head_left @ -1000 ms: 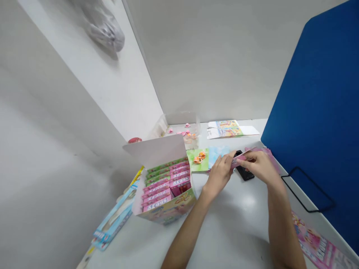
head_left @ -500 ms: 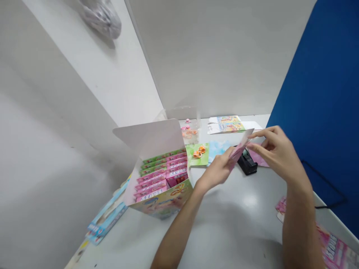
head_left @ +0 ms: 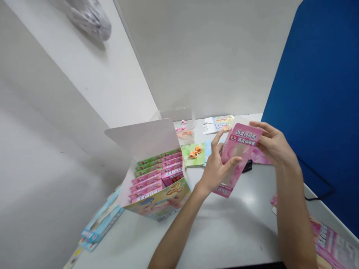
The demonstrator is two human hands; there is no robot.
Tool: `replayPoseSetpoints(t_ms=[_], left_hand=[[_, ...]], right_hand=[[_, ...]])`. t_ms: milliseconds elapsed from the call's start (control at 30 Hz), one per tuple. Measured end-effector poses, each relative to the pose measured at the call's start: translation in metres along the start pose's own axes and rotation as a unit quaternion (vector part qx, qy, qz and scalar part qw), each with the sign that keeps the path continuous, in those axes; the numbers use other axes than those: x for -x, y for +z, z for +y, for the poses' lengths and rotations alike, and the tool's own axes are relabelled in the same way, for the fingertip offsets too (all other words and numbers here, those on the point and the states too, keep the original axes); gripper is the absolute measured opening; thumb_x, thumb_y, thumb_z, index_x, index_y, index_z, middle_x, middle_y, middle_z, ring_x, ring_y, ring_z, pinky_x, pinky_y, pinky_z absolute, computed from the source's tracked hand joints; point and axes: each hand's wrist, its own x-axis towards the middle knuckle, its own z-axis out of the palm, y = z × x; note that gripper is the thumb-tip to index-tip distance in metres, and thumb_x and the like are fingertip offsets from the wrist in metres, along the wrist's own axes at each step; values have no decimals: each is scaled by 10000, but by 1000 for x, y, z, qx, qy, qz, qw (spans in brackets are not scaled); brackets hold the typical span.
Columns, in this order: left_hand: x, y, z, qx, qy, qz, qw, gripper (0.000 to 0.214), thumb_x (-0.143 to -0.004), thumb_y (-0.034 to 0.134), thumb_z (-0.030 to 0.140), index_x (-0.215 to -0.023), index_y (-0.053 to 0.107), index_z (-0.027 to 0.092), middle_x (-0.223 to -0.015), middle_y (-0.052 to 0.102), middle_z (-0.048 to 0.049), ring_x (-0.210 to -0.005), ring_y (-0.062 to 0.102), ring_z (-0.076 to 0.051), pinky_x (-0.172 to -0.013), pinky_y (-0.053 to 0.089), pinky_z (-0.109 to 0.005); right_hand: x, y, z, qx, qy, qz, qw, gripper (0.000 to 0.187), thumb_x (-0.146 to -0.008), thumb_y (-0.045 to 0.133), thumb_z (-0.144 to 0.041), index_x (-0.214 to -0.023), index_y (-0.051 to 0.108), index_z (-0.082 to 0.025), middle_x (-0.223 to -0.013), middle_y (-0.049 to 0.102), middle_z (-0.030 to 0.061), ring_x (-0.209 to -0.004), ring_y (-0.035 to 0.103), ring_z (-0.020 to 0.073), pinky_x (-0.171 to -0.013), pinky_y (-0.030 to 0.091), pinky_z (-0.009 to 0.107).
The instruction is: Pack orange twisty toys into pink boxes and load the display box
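Note:
Between my hands is a flat pink printed carton (head_left: pixel 234 158) with a cut-out window in its front, tilted with its face toward me. My left hand (head_left: pixel 217 166) grips its left edge, thumb across the front and fingers partly behind. At the upper right corner, my right hand (head_left: pixel 273 144) pinches the carton near its white flap. Behind it, a black tape dispenser (head_left: pixel 248 166) shows only in part. To the left stands an open display box (head_left: pixel 161 201) with its lid raised, holding rows of pink and green packs (head_left: pixel 146 181).
A green card (head_left: pixel 196 158) with small orange pieces lies behind the box, near a clear container (head_left: pixel 185 130). Printed flat cartons (head_left: pixel 220 123) rest at the back. Blue packaging (head_left: pixel 102 226) is at left, pink cartons (head_left: pixel 331 243) at lower right. A blue panel (head_left: pixel 322 101) borders the right.
The pink carton has turned from edge-on to face me and come slightly lower. My left thumb now lies over its front. The view has shifted a little.

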Motion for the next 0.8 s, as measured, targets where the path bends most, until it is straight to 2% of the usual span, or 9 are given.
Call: replayPoseSetpoints(t_ms=[100, 133, 233, 300, 467, 600, 700, 800], left_hand=[[2, -1, 1, -54, 19, 8, 998, 610, -937, 506, 462, -1463, 225, 337, -1011, 669, -28, -764, 628, -160, -757, 523, -342], [2, -3, 2, -64, 21, 0, 998, 562, -947, 485, 458, -1447, 261, 336, -984, 670, -18, -736, 614, -151, -734, 518, -330], [3, -9, 6, -59, 18, -34, 998, 494, -952, 470, 454, -1401, 314, 323, -876, 647, 10, -661, 571, -130, -659, 494, -286], [3, -11, 8, -57, 12, -35, 998, 452, -953, 462, 463, -1360, 346, 302, -802, 617, 24, -634, 551, -124, -627, 472, -262], [5, -11, 11, -81, 27, 20, 996, 419, -940, 471, 513, -1272, 410, 264, -715, 570, 39, -577, 486, -104, -562, 400, -219], [9, -6, 14, -100, 46, 56, 992, 353, -963, 423, 498, -1225, 442, 262, -652, 522, 55, -494, 387, -87, -498, 335, -206], [11, -5, 17, -105, 49, 75, 990, 331, -977, 403, 475, -1228, 438, 261, -689, 565, 45, -487, 401, -84, -505, 353, -209], [11, -6, 20, -130, 57, 81, 987, 328, -980, 415, 446, -1252, 428, 262, -756, 615, 30, -514, 460, -86, -538, 390, -218]], right_hand=[[1, -2, -2, 23, -3, -24, 999, 703, -683, 823, -352, -1336, 561, -340, -1052, 712, 40, -835, 695, 212, -672, 599, 352], [1, -2, -2, 35, -8, -31, 999, 730, -684, 819, -344, -1359, 541, -340, -1068, 709, 42, -838, 693, 214, -676, 601, 357], [3, 1, -2, 63, -19, -40, 997, 587, -712, 794, -346, -1274, 629, -304, -1098, 705, 50, -869, 689, 216, -706, 605, 367], [4, 5, -1, 74, -26, -35, 996, 489, -728, 780, -350, -1202, 679, -288, -1094, 709, 51, -890, 688, 221, -721, 607, 375], [9, 18, -1, 92, -37, 4, 995, 421, -720, 776, -324, -1134, 714, -283, -961, 739, 33, -820, 695, 216, -667, 609, 374], [14, 25, -4, 83, -79, 42, 993, 227, -716, 770, -293, -941, 774, -267, -932, 737, 31, -822, 692, 213, -676, 594, 360], [16, 28, -6, 66, -104, 18, 992, 112, -738, 762, -330, -830, 785, -272, -987, 733, 36, -905, 683, 220, -745, 584, 369], [16, 28, -7, 68, -93, -14, 993, 134, -769, 742, -386, -847, 789, -287, -1006, 739, 40, -928, 685, 222, -766, 574, 374]])
